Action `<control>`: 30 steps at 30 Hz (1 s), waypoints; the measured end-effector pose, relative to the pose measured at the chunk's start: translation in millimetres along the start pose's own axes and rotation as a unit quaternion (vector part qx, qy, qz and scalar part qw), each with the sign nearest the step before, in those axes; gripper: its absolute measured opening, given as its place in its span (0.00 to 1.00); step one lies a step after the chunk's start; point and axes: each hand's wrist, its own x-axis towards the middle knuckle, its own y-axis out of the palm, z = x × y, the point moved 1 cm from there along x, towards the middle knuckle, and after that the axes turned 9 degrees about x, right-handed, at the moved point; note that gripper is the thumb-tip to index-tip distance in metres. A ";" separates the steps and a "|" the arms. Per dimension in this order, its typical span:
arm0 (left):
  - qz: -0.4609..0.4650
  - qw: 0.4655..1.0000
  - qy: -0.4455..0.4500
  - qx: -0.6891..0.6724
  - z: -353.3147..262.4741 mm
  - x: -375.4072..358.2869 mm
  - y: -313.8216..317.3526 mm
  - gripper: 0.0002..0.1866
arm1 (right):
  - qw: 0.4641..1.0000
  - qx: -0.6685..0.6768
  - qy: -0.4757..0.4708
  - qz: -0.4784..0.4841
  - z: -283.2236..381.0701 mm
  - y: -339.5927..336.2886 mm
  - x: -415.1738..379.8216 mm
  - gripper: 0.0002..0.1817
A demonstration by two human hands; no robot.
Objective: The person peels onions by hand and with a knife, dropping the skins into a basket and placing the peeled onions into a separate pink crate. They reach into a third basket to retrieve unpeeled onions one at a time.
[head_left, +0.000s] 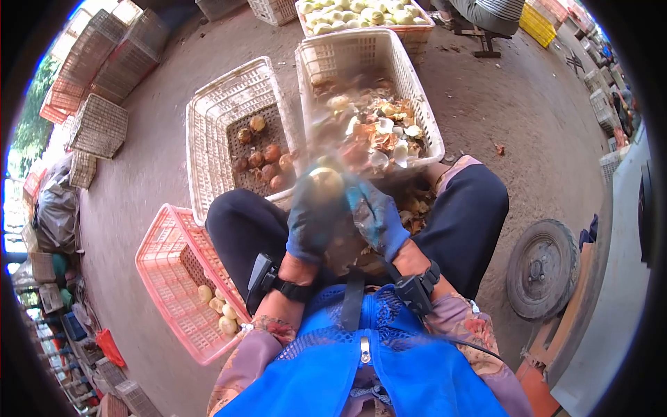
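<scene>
In a blue work glove, my left hand [308, 217] is closed around a pale, mostly peeled onion [326, 183], held up between my knees. My right hand [375, 212], gloved the same way, is curled against the onion's right side. Blur hides its fingertips and anything small in them. Just beyond my hands stands a white crate [425, 104] with onion skins and peel scraps [382, 139]. To its left, another white crate [201, 149] holds several brown unpeeled onions [257, 158]. A pink crate [156, 278] beside my left leg contains several peeled onions [226, 320].
A crate heaped with peeled onions [361, 12] stands at the far side. Another person [490, 14] sits on a low stool at upper right. Stacked crates [97, 121] line the left. A wheel [543, 270] and a metal panel [615, 278] are at my right.
</scene>
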 end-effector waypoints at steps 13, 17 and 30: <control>-0.135 0.846 0.152 0.493 0.6 13.0 -13.6 0.23 | 0.928 -0.321 -0.186 0.032 4.5 -1.7 -25.0 0.31; -0.124 0.925 0.104 0.343 6.4 20.6 -36.8 0.24 | 0.923 -0.341 -0.175 0.036 5.8 -2.0 -26.4 0.32; -0.144 0.663 0.251 0.691 5.7 23.1 -23.1 0.23 | 0.911 -0.369 -0.172 0.062 5.7 -4.9 -27.3 0.26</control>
